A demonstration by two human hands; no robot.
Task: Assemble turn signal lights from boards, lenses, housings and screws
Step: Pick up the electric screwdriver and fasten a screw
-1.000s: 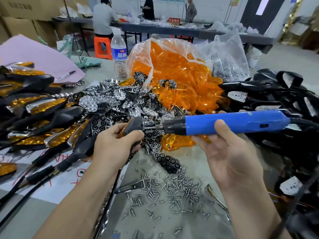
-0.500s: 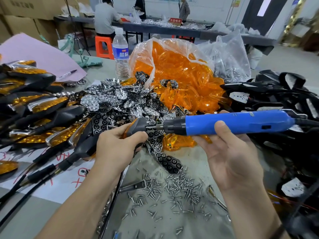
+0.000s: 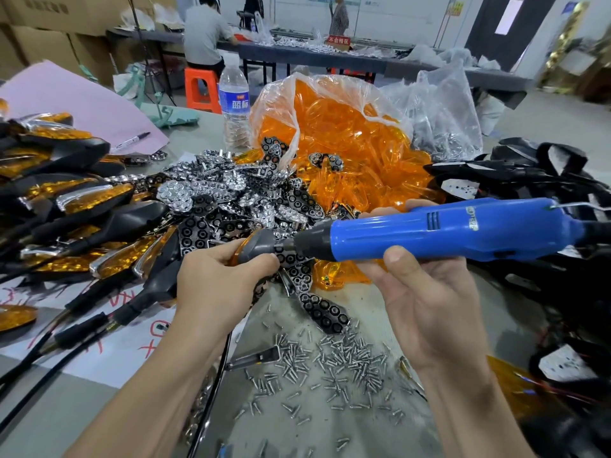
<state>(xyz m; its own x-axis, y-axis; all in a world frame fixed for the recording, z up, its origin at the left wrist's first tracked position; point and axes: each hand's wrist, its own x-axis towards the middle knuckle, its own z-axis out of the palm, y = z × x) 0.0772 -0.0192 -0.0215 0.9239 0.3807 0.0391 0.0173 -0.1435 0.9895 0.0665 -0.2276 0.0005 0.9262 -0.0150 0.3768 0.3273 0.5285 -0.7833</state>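
- My left fingers [image 3: 258,264] clasp a turn signal light [image 3: 256,244]; right fingers [image 3: 396,259] wrap the blue electric screwdriver [image 3: 446,231], bit against it.
- Finished lights [image 3: 76,200] left of my fingers; loose screws [image 3: 330,361] below: plenty remaining, I reckon.

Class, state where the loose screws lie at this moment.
In the head view, the loose screws lie scattered on the table at lower centre, just below the blue screwdriver and right hand.
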